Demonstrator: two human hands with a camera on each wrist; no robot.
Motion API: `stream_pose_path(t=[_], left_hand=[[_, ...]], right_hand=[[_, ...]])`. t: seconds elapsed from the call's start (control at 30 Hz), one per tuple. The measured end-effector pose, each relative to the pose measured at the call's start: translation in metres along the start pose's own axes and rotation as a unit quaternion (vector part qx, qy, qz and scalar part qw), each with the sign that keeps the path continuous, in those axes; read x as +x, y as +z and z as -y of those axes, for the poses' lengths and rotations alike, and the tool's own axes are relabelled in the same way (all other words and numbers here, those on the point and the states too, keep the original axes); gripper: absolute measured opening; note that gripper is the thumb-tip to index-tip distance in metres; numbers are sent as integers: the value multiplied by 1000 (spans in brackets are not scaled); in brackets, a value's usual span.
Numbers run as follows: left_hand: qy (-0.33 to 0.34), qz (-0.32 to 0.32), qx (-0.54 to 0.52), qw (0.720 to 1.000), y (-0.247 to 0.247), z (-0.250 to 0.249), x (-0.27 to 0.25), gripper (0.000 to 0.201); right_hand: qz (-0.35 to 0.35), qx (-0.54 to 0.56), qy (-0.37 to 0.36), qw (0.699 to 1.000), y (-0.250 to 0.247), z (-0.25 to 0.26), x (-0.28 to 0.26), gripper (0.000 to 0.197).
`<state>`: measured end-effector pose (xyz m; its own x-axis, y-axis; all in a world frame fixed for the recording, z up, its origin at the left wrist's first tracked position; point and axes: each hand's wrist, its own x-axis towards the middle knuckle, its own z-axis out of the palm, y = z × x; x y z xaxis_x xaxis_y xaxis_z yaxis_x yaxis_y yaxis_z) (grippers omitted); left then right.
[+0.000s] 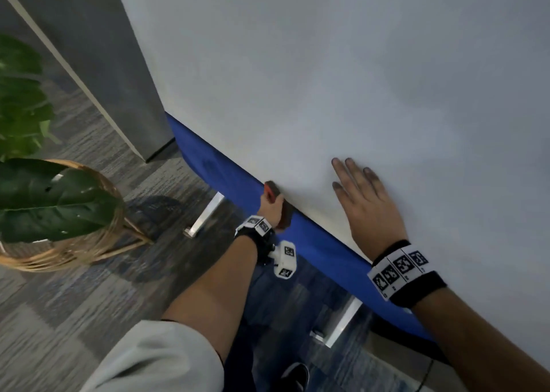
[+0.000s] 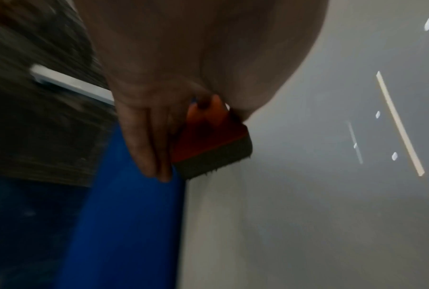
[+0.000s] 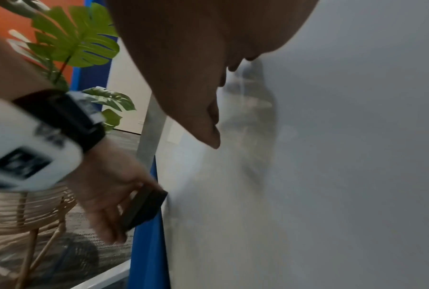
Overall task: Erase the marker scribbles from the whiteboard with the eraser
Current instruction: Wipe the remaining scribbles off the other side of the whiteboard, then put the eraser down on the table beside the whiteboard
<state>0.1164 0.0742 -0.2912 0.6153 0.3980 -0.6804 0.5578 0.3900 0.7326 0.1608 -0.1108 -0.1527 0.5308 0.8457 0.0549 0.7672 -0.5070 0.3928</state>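
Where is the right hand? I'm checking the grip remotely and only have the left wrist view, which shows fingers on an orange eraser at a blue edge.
Observer: The right hand lies flat on the whiteboard, fingers straight and holding nothing.
Operator: Any scribbles left near the eraser?
Observer: None that I can make out in the head view; the board around the eraser looks plain white, though the picture is blurred.
Operator: Anything beside the board to avoid?
Observer: A leafy plant in a wicker basket stands on the floor to the person's left.
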Motion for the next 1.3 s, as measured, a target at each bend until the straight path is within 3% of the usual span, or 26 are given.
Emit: stream_pose_path(t=[0.07,0.17,0.2,0.27,0.33,0.5,0.63,0.77,0.9,1.03,1.13,1.3], left_hand=[[-5,17,2,1000,6,27,-13,72],[52,-76,-12,996,10,20,-44,82],[103,-100,-28,989,12,7,-60,77],[217,-120,-50,967,18,-28,-105,66],[317,-109,-46,941,30,-62,-154,65],[517,0,40,855,92,-109,-274,66],[614,88,128,774,164,-106,-338,61],[652,184,186,712,236,-85,-391,69],[656,295,235,653,295,-57,-436,78],[642,378,308,592,338,-27,-457,86],[611,384,332,608,353,-2,-441,83],[510,337,398,684,335,44,-370,79]], right_hand=[[38,32,1,999,4,-5,-31,64],[77,153,37,984,1,-13,-71,66],[82,223,63,969,-4,-18,-83,65],[87,384,121,911,-21,-29,-103,59],[44,483,164,859,-47,-45,-116,51],[-85,658,211,718,-143,-85,-151,50],[-208,721,247,613,-195,-115,-203,45],[-291,700,334,559,-211,-143,-274,53],[-351,636,425,540,-206,-170,-348,60],[-396,577,513,498,-194,-194,-425,45],[-372,493,615,491,-173,-216,-486,49],[-136,393,747,518,-136,-241,-556,50]])
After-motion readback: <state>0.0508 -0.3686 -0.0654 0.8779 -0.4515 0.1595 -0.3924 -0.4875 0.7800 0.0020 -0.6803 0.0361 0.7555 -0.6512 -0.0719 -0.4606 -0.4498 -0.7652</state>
